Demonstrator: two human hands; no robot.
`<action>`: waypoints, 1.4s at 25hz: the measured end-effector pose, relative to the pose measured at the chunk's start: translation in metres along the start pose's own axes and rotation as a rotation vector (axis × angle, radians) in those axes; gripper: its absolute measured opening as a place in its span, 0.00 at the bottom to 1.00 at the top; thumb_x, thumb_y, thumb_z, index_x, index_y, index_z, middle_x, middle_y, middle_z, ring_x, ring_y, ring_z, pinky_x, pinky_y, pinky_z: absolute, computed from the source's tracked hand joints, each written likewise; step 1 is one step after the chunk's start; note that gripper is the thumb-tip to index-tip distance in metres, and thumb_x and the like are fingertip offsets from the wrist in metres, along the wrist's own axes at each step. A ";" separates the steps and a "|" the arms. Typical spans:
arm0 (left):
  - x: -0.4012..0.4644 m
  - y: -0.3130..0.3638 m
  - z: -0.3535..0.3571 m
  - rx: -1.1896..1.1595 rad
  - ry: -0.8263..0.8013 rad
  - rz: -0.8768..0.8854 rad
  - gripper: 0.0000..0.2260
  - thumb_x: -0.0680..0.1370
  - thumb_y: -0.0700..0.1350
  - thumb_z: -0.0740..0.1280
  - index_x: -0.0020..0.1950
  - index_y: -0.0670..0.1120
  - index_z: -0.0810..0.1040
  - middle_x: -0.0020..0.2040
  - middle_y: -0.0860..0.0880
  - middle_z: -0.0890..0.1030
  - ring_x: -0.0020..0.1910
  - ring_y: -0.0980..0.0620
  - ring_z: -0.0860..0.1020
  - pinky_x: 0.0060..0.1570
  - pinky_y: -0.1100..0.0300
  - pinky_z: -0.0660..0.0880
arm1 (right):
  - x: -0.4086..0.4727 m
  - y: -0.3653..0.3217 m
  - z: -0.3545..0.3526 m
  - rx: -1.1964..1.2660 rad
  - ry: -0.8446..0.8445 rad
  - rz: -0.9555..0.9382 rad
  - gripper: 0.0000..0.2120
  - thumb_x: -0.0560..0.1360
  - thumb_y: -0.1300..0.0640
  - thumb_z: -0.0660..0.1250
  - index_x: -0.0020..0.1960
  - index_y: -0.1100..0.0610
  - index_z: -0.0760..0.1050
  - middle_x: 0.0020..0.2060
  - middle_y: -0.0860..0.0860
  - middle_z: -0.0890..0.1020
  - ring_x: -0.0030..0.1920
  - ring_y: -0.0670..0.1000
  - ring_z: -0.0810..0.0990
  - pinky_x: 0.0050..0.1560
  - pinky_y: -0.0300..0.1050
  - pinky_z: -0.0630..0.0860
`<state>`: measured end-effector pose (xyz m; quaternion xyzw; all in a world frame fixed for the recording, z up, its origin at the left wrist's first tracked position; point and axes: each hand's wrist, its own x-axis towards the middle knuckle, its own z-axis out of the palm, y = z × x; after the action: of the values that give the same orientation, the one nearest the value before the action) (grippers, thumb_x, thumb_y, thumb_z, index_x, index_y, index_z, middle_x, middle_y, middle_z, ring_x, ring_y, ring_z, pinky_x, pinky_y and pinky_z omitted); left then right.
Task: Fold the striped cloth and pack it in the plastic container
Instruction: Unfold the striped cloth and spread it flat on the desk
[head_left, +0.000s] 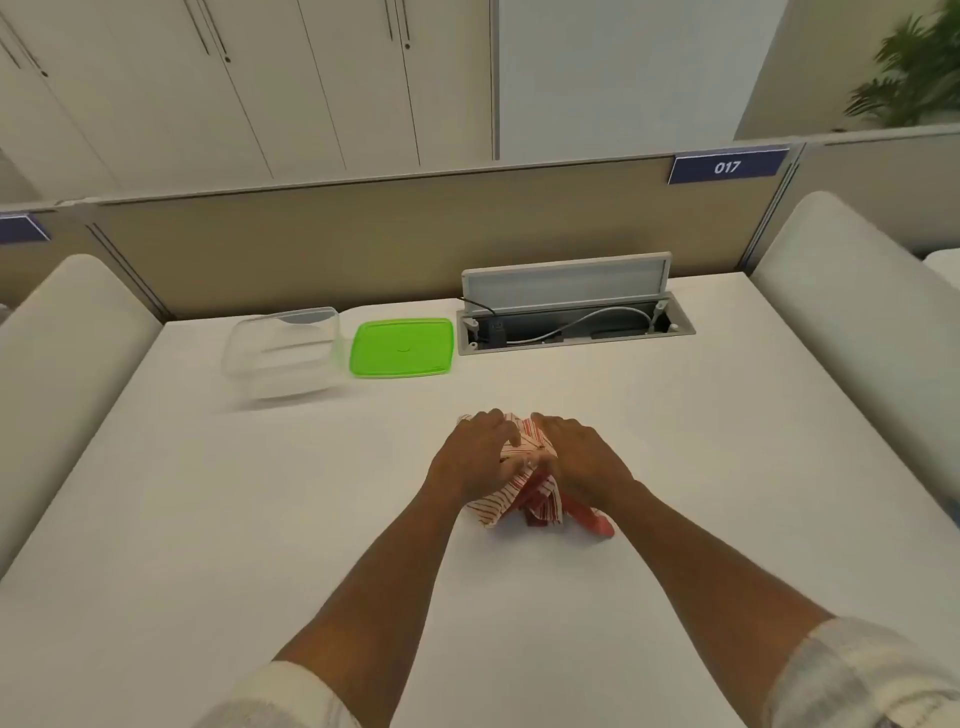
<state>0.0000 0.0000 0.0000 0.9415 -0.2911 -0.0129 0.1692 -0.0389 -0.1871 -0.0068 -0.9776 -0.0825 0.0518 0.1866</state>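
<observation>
- Red-and-white striped fabric cloth sits bunched on the white tabletop, about mid-width, nearer the front edge than the back edge.
- Left hand lies on top of the cloth, fingers curled into the fabric; right hand does the same on the other side. Both look like they are gathering cloth, though the exact pinch points are hidden under the palms.
- Handling guess: light, limp, no stiffness, will not hold a crease unless pressed flat. Not fragile, low slip on this surface.
- Best hold, in my view: find two adjacent corners, pinch one per hand, lift and shake open, then lay flat before folding.
- Clear rectangular plastic container stands open near the back edge, left of centre; green square plastic lid lies flat just beside it on the right.
- Open cable tray with raised flap at the back edge, right of the lid.
- Count: one cloth, one container, one lid, two hands.
</observation>
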 end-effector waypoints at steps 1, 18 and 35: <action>-0.002 0.001 0.002 0.011 0.021 0.039 0.20 0.75 0.64 0.61 0.53 0.50 0.77 0.52 0.50 0.77 0.51 0.49 0.74 0.55 0.52 0.70 | -0.002 0.005 0.000 -0.012 0.007 -0.027 0.30 0.79 0.41 0.53 0.76 0.54 0.57 0.72 0.53 0.69 0.68 0.55 0.69 0.69 0.52 0.65; -0.006 0.019 0.008 0.091 0.067 0.021 0.10 0.76 0.45 0.60 0.55 0.46 0.74 0.48 0.46 0.79 0.46 0.42 0.76 0.47 0.51 0.68 | 0.001 0.006 -0.008 -0.003 0.057 -0.063 0.06 0.76 0.54 0.64 0.52 0.49 0.78 0.47 0.49 0.84 0.49 0.53 0.79 0.47 0.48 0.75; 0.009 -0.031 -0.090 0.001 0.421 -0.363 0.08 0.76 0.43 0.63 0.53 0.51 0.79 0.47 0.46 0.84 0.46 0.40 0.80 0.41 0.53 0.74 | 0.028 -0.032 -0.146 0.161 0.686 -0.362 0.10 0.78 0.53 0.59 0.49 0.58 0.76 0.40 0.54 0.82 0.36 0.52 0.80 0.36 0.48 0.81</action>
<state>0.0353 0.0477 0.0755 0.9604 -0.0763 0.1529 0.2202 0.0034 -0.2048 0.1386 -0.8901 -0.1822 -0.3051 0.2855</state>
